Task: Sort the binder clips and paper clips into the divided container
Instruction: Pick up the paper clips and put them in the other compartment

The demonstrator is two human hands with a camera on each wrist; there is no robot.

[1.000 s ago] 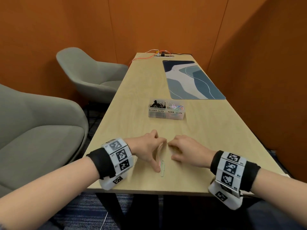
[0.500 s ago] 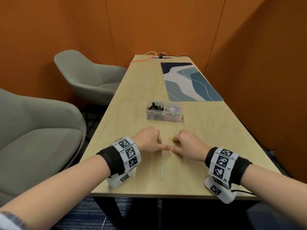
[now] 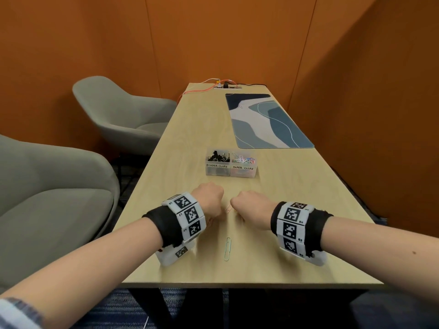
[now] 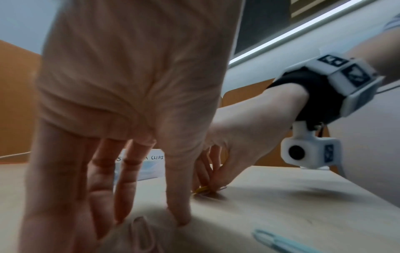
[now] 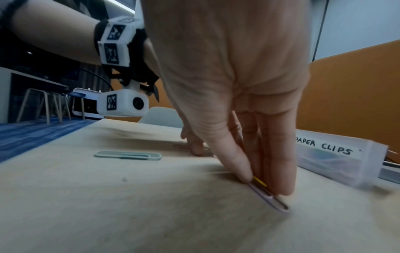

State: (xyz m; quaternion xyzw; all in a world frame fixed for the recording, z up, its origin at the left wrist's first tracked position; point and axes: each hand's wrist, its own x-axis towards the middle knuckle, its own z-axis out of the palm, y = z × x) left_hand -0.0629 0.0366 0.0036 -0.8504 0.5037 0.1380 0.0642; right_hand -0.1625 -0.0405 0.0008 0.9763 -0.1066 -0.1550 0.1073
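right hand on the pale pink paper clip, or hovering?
Touching. Right wrist view: the right hand has fingertips pressed onto the pale pink paper clip, flat on the wooden table.

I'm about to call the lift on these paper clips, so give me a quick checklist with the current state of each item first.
1. Right hand on clips: ok. Its thumb and fingers pinch a yellow paper clip and a pale pink paper clip flat on the table.
2. Left hand grip: cannot tell. Its fingertips press the table at a pale paper clip; no pinch is visible.
3. Clips lifted: not ok, all on the table.
4. Green paper clip: not ok, untouched near the table edge.
5. Divided container: ok, open-topped, PAPER CLIPS compartment on the right.
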